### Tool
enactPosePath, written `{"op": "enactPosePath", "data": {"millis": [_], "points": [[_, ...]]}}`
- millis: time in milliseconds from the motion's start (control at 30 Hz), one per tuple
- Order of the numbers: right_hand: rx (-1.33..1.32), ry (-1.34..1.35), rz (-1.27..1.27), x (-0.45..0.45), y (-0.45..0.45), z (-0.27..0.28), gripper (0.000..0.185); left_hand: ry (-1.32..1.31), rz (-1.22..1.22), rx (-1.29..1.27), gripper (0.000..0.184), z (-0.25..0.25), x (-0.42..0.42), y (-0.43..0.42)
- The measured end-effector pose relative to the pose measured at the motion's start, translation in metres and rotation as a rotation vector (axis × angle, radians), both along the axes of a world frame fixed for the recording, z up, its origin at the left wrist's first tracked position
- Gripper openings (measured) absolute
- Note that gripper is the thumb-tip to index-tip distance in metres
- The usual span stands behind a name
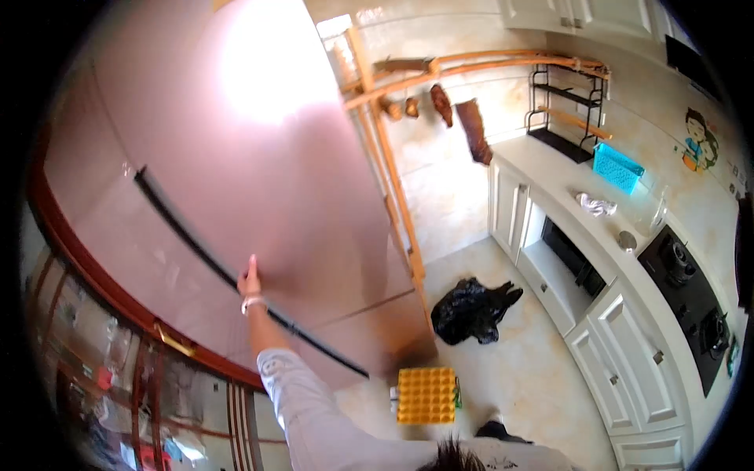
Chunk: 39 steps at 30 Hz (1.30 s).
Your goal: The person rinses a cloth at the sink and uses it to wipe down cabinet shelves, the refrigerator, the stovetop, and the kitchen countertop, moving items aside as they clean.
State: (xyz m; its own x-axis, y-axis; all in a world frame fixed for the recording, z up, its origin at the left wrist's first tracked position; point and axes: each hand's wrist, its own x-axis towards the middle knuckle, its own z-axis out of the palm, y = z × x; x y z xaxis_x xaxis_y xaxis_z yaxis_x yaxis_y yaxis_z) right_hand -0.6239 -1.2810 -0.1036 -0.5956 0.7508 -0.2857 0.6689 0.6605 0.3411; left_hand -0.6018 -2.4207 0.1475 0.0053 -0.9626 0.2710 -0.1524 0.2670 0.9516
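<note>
My left hand (250, 281) reaches out to the long dark handle strip (184, 228) that runs down the front of a large pinkish refrigerator (306, 196). Its thumb points up, and the other fingers appear curled at the strip, partly hidden. A pale band circles that wrist below a light sleeve (294, 392). Both refrigerator doors look closed. My right hand is out of view.
Below are a yellow egg tray (426, 395) and a black plastic bag (473, 310) on the floor. Cured meat (473, 132) hangs from a wooden rack (393, 177). The right-hand counter (542, 169) holds a blue basket (618, 167) and a stove (687, 294).
</note>
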Motion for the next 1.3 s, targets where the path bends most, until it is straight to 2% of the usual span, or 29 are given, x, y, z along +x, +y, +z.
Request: {"op": "enactPosePath", "data": {"millis": [33, 67, 100, 133, 167, 200, 267, 300, 333, 400, 433, 467, 533, 567, 600, 667, 733, 767, 800, 867, 933, 967, 1033, 1067, 1100, 1133, 1167, 1267, 1300], "points": [[-0.061, 0.155, 0.006, -0.013, -0.007, -0.019, 0.062, -0.026, 0.031, 0.016, 0.060, 0.010, 0.001, 0.015], [-0.138, 0.301, 0.073, -0.033, -0.028, -0.035, 0.064, 0.082, -0.149, 0.094, 0.057, -0.007, 0.006, -0.020], [-0.226, 0.425, 0.213, -0.059, -0.058, -0.051, 0.067, 0.064, -0.119, -0.094, 0.057, -0.029, 0.008, -0.047], [-0.332, 0.529, 0.419, -0.085, -0.105, -0.051, 0.062, 0.045, -0.135, -0.102, 0.059, 0.000, 0.011, 0.004], [-0.446, 0.608, 0.629, -0.109, -0.161, -0.043, 0.058, -0.010, -0.087, -0.127, 0.061, -0.007, 0.014, -0.007], [-0.427, 0.871, 0.882, -0.145, -0.214, -0.074, 0.050, -0.035, -0.192, -0.156, 0.061, -0.039, 0.013, -0.064], [-0.599, 1.045, 1.253, -0.140, -0.388, -0.001, 0.058, 0.049, -0.370, -0.085, 0.057, 0.011, 0.046, 0.039], [-0.678, 1.093, 1.448, -0.135, -0.478, 0.041, 0.063, 0.028, -0.321, -0.071, 0.050, 0.001, 0.055, 0.054], [-0.855, 0.916, 1.385, -0.103, -0.560, 0.107, 0.067, 0.007, -0.275, -0.075, 0.044, -0.008, 0.063, 0.066], [-1.136, 0.952, 1.569, -0.042, -0.658, 0.179, 0.065, -0.115, -0.123, -0.314, 0.039, -0.050, 0.071, 0.093], [-1.234, 0.969, 1.622, -0.024, -0.690, 0.201, 0.067, -0.042, -0.184, -0.492, 0.036, -0.048, 0.081, 0.126], [-1.327, 0.981, 1.673, -0.009, -0.714, 0.217, 0.068, -0.069, -0.297, -0.393, 0.032, -0.035, 0.097, 0.164], [-1.410, 1.006, 1.729, 0.016, -0.746, 0.245, 0.072, 0.072, -0.496, -0.305, 0.028, -0.034, 0.112, 0.224], [-1.503, 1.051, 1.761, 0.020, -0.757, 0.257, 0.075, 0.006, -0.501, -0.388, 0.035, -0.034, 0.113, 0.252], [-1.496, 1.061, 1.764, 0.021, -0.763, 0.266, 0.075, 0.064, -0.696, -0.399, 0.047, -0.038, 0.112, 0.273], [-1.683, 1.084, 1.588, 0.023, -0.763, 0.274, 0.079, 0.145, -0.882, -0.583, 0.059, -0.045, 0.100, 0.306], [-1.720, 1.159, 1.182, 0.005, -0.750, 0.268, 0.075, 0.080, -1.083, -0.749, 0.065, -0.059, 0.099, 0.325], [-1.736, 1.317, 1.218, -0.021, -0.742, 0.260, 0.073, 0.021, -1.218, -0.787, 0.060, -0.058, 0.104, 0.327], [-1.759, 1.412, 1.143, -0.035, -0.733, 0.266, 0.063, -0.006, -1.250, -0.942, 0.056, -0.058, 0.114, 0.324], [-1.819, 1.394, 0.937, -0.061, -0.707, 0.277, 0.038, -0.049, -1.207, -1.103, 0.045, -0.060, 0.123, 0.303], [-1.868, 1.358, 0.693, -0.096, -0.679, 0.280, 0.030, -0.160, -0.998, -1.128, 0.038, -0.087, 0.120, 0.264], [-1.913, 1.297, 0.615, -0.122, -0.660, 0.279, 0.027, -0.130, -0.829, -1.077, 0.035, -0.095, 0.119, 0.244], [-1.955, 1.167, 0.511, -0.157, -0.634, 0.281, 0.025, -0.331, -0.439, -1.071, 0.035, -0.094, 0.122, 0.195], [-1.939, 1.139, 0.464, -0.175, -0.622, 0.280, 0.029, -0.180, -0.362, -0.932, 0.047, -0.062, 0.127, 0.169], [-2.005, 1.111, 0.536, -0.196, -0.611, 0.274, 0.030, -0.241, -0.149, -0.945, 0.060, -0.071, 0.119, 0.125], [-2.067, 1.080, 0.615, -0.222, -0.602, 0.263, 0.032, -0.298, -0.072, -0.772, 0.067, -0.047, 0.126, 0.105], [-2.027, 0.996, 0.726, -0.257, -0.586, 0.246, 0.054, -0.345, -0.021, -0.656, 0.073, -0.030, 0.128, 0.079], [-2.101, 1.008, 0.581, -0.289, -0.578, 0.242, 0.043, -0.507, 0.257, -0.660, 0.087, 0.002, 0.125, 0.012], [-2.129, 1.011, 0.669, -0.296, -0.577, 0.240, 0.049, -0.514, 0.294, -0.673, 0.091, 0.007, 0.122, -0.006]]}}
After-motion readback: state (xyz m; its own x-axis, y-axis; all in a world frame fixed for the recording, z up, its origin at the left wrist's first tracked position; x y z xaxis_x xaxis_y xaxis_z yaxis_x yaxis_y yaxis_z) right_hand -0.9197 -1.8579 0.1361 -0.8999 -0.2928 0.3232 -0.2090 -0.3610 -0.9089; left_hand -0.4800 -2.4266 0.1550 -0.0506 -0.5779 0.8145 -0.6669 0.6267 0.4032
